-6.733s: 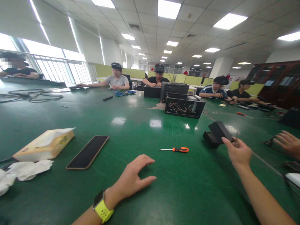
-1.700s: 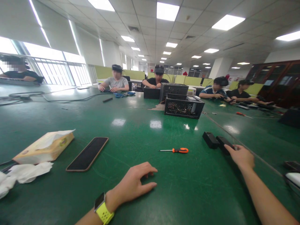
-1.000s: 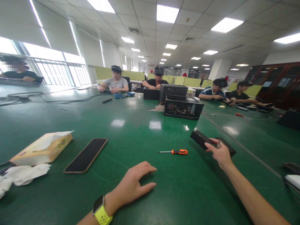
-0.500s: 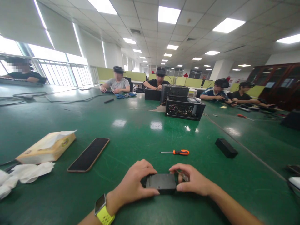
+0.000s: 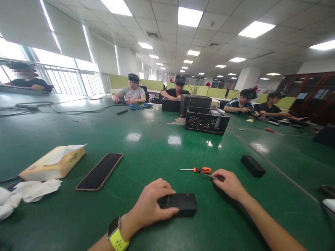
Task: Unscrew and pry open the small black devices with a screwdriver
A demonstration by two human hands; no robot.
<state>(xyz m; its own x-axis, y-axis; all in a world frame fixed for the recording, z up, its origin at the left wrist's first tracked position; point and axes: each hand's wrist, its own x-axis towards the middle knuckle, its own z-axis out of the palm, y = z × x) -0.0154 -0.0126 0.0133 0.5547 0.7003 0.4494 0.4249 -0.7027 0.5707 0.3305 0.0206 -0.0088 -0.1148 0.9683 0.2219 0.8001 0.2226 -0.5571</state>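
My left hand [image 5: 150, 205], with a yellow-strapped watch on the wrist, is closed over the left end of a small black box [image 5: 181, 204] that lies flat on the green table [image 5: 157, 146]. My right hand [image 5: 229, 183] is off the box, just right of an orange-handled screwdriver [image 5: 201, 170]. Its fingers pinch a thin metal piece that points toward the screwdriver. A second black box [image 5: 252, 165] lies further right on the table.
A phone [image 5: 99, 171] lies face up at the left, beside a tissue box [image 5: 52, 165] and crumpled tissues [image 5: 28, 191]. An open black computer case [image 5: 206, 120] stands mid-table. Several people sit along the far side. Cables [image 5: 39, 106] run at the far left.
My right hand carried one black box from the right to the spot in front of me. My left hand took hold of it, and the right hand has let go and moved up beside the screwdriver.
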